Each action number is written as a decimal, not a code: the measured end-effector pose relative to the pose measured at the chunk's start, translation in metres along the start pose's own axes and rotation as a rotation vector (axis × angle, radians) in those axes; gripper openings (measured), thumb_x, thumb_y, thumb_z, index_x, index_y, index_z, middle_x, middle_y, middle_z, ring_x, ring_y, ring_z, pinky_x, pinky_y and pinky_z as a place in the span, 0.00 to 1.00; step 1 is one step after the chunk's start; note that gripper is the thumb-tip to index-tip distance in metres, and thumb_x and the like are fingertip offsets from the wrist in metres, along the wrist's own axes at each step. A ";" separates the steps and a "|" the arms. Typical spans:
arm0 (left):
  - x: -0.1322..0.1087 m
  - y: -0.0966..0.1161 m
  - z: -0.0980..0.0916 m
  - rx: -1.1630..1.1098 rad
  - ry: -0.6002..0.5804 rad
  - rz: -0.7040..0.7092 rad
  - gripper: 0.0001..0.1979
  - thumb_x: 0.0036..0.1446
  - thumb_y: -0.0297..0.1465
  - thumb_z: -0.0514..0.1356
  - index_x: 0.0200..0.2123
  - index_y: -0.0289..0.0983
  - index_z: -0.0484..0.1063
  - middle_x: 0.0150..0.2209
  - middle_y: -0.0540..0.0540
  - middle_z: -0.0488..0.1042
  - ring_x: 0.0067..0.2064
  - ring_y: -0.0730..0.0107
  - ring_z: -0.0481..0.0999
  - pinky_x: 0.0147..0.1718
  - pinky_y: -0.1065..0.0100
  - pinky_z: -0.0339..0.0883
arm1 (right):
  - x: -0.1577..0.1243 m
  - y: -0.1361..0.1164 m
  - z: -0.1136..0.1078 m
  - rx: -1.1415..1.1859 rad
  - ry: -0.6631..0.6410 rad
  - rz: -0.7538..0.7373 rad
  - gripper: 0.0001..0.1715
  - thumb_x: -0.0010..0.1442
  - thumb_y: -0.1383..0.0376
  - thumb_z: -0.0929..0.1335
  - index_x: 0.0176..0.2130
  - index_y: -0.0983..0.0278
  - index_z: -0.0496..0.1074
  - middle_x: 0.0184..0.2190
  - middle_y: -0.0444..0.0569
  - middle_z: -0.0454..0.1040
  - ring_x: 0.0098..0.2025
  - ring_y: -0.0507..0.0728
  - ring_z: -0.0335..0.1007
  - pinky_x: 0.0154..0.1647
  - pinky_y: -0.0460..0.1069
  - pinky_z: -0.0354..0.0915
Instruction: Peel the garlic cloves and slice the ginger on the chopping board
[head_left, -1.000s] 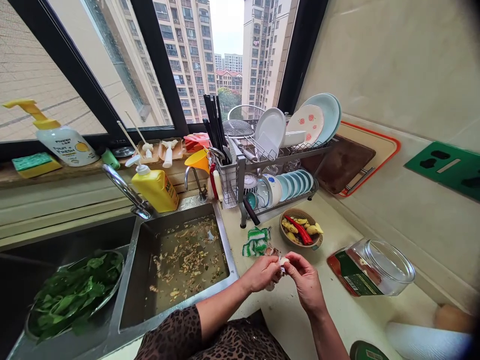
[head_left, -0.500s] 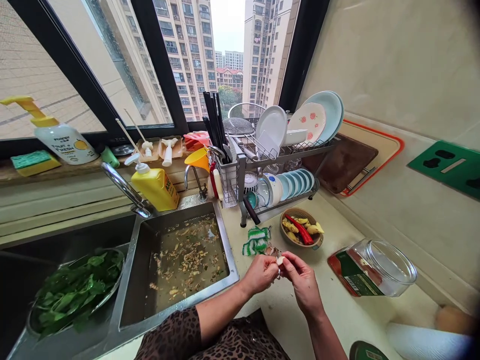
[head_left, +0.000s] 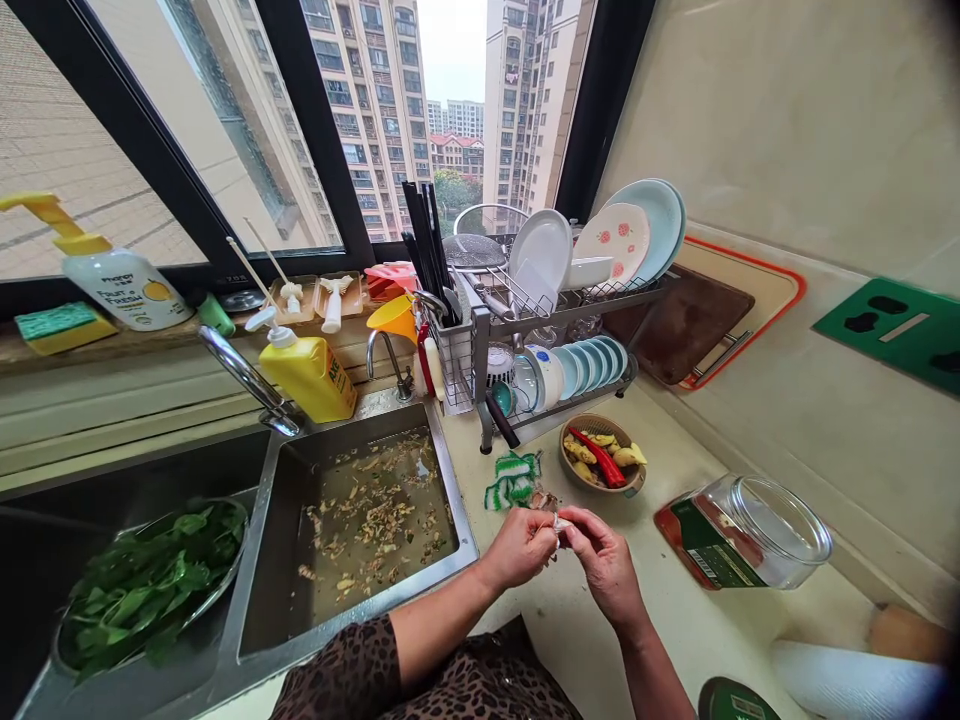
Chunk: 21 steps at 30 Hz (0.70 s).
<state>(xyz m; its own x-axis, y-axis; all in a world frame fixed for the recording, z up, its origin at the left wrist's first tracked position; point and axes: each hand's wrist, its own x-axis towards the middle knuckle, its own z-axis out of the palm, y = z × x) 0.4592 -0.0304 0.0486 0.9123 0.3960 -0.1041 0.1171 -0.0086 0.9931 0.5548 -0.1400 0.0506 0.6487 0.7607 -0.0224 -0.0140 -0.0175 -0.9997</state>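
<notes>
Both hands meet over the counter, pinching a small white garlic clove between their fingertips. My left hand is closed, its thumb and forefinger pressed together on the clove's left side, where white skin hangs down. From the other side, the thumb and forefinger of my right hand grip it too, hiding much of it. Just beyond the fingers lies brownish garlic skin, partly covered, beside a green-and-white cloth. A small basket behind my right hand holds a red chili and pieces of ginger.
Left is a sink with cloudy water and floating scraps; the other basin holds a bowl of leafy greens. A dish rack stands behind. On the right are a clear jar and a paper roll.
My right fingers have shifted slightly over the garlic clove, so less of its white surface shows. My left hand stays in almost the same place.
</notes>
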 end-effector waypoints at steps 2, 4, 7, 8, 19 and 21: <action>0.001 0.000 0.000 -0.034 0.009 -0.030 0.12 0.49 0.32 0.48 0.17 0.35 0.59 0.16 0.53 0.57 0.19 0.79 0.54 0.19 0.74 0.47 | 0.000 0.001 -0.002 0.235 0.025 0.108 0.16 0.51 0.56 0.71 0.35 0.65 0.76 0.31 0.51 0.77 0.29 0.55 0.70 0.33 0.51 0.69; 0.001 -0.001 0.000 -0.070 -0.003 -0.072 0.11 0.47 0.32 0.48 0.17 0.35 0.59 0.16 0.53 0.58 0.19 0.79 0.55 0.19 0.74 0.48 | 0.000 0.001 -0.005 0.399 0.036 0.187 0.16 0.49 0.57 0.72 0.35 0.65 0.76 0.33 0.52 0.77 0.29 0.54 0.70 0.33 0.51 0.69; 0.002 0.001 0.001 -0.127 -0.041 -0.135 0.09 0.46 0.32 0.48 0.20 0.35 0.62 0.18 0.52 0.62 0.19 0.78 0.59 0.19 0.75 0.51 | 0.000 0.000 -0.008 0.453 0.009 0.209 0.15 0.48 0.59 0.73 0.36 0.64 0.77 0.38 0.53 0.77 0.32 0.55 0.72 0.37 0.52 0.69; 0.002 0.001 0.001 -0.140 -0.046 -0.134 0.09 0.46 0.32 0.48 0.20 0.35 0.63 0.19 0.51 0.62 0.20 0.78 0.59 0.19 0.75 0.52 | -0.001 0.001 -0.008 0.433 0.008 0.192 0.15 0.48 0.59 0.73 0.37 0.63 0.77 0.38 0.51 0.77 0.33 0.55 0.72 0.38 0.51 0.69; 0.003 0.008 -0.002 -0.222 -0.193 -0.133 0.14 0.50 0.40 0.49 0.25 0.35 0.62 0.22 0.50 0.63 0.22 0.77 0.61 0.21 0.74 0.55 | -0.006 -0.015 -0.007 -0.193 -0.029 -0.187 0.09 0.53 0.62 0.70 0.36 0.60 0.77 0.36 0.51 0.76 0.39 0.59 0.71 0.40 0.51 0.68; 0.003 0.008 -0.002 -0.213 -0.189 -0.126 0.17 0.52 0.43 0.49 0.24 0.35 0.61 0.21 0.51 0.63 0.22 0.77 0.60 0.22 0.74 0.55 | -0.006 -0.018 -0.007 -0.232 -0.029 -0.207 0.08 0.54 0.63 0.69 0.36 0.59 0.77 0.37 0.51 0.76 0.39 0.60 0.71 0.40 0.52 0.69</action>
<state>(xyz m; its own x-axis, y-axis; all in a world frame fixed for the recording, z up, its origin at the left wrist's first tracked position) 0.4619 -0.0278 0.0561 0.9549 0.2038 -0.2158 0.1674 0.2306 0.9585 0.5564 -0.1485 0.0685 0.5975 0.7817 0.1785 0.2923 -0.0050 -0.9563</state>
